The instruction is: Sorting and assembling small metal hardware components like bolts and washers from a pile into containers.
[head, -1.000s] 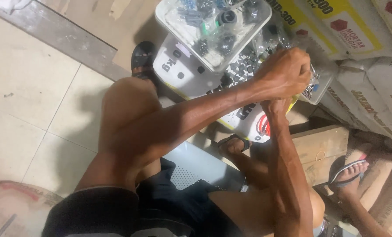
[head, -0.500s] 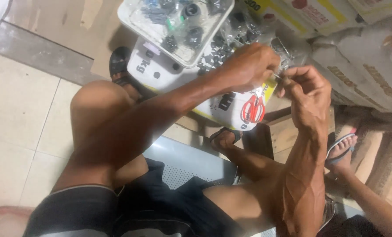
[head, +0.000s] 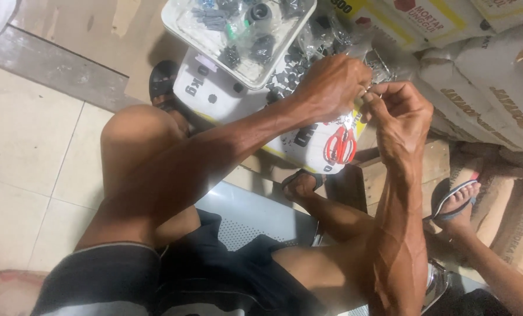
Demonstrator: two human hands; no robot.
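At the far left was the tiled floor (head: pixel 27 152), and my left knee (head: pixel 138 146) stood above it. Further in, a black sandal (head: pixel 163 82) lay beside a white weighing scale (head: pixel 206 88). On the scale sat a clear plastic tray (head: pixel 176 17) with small black and grey fittings in it.

My left hand (head: pixel 331 88) was raised in front of the scale, and its fingers (head: pixel 359 93) were pressed together on a small thing (head: pixel 364 100). This thing was too small to tell what it was. It was in the air between my two hands, above red scissors (head: pixel 340 146) which lay on a white bag (head: pixel 308 143).

My right hand (head: pixel 402 117) was touching the left one, with the fingers (head: pixel 384 92) curled and pinched on the same small thing.

Under my right forearm was a wooden crate (head: pixel 434 167). To the right of it I saw another person's foot in a striped sandal (head: pixel 457 202). Behind, at the right side, sacks (head: pixel 489 76) were piled up.
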